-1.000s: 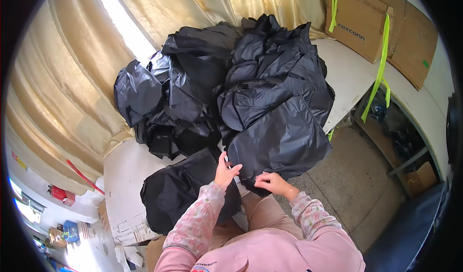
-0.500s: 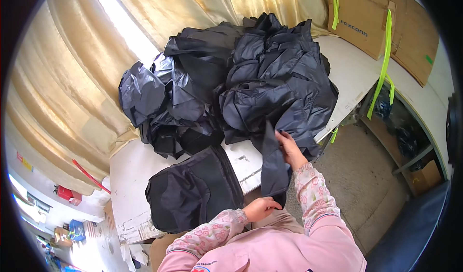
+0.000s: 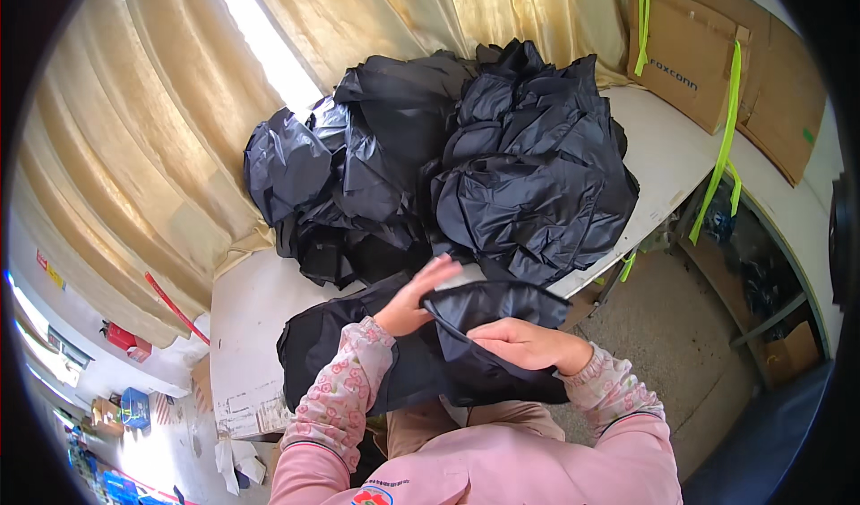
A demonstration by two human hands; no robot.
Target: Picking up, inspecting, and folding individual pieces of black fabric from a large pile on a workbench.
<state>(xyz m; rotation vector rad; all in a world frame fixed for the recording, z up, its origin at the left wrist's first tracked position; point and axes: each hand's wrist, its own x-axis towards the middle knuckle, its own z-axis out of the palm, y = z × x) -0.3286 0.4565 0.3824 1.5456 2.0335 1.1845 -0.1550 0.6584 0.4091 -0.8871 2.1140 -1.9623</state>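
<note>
A black fabric piece (image 3: pixel 511 303), thin and slightly shiny, is held above my lap with its upper edge bowed apart. My right hand (image 3: pixel 524 344) is closed on its near edge, fingers pointing left; the fingertips are partly hidden. My left hand (image 3: pixel 412 301) is beside the piece's left end, fingers stretched out and slightly blurred. Under and left of it, a flat stack of similar black pieces (image 3: pixel 318 348) lies at the table's front edge. Behind are two heaps of crumpled black fabric, one on the left (image 3: pixel 367 165) and a larger one on the right (image 3: pixel 537 192).
The white table (image 3: pixel 242 326) runs diagonally to the right. Beige curtains (image 3: pixel 134 147) hang behind it. Cardboard sheets (image 3: pixel 690 66) with yellow-green straps (image 3: pixel 724 147) stand at the far right, above a shelf (image 3: pixel 761 272) with dark bundles. Concrete floor (image 3: pixel 663 326) shows at right.
The black fabric piece has gone from hanging upright to lying sideways with its edge spread. My left hand has moved up and left and opened; my right hand has come down to the near edge.
</note>
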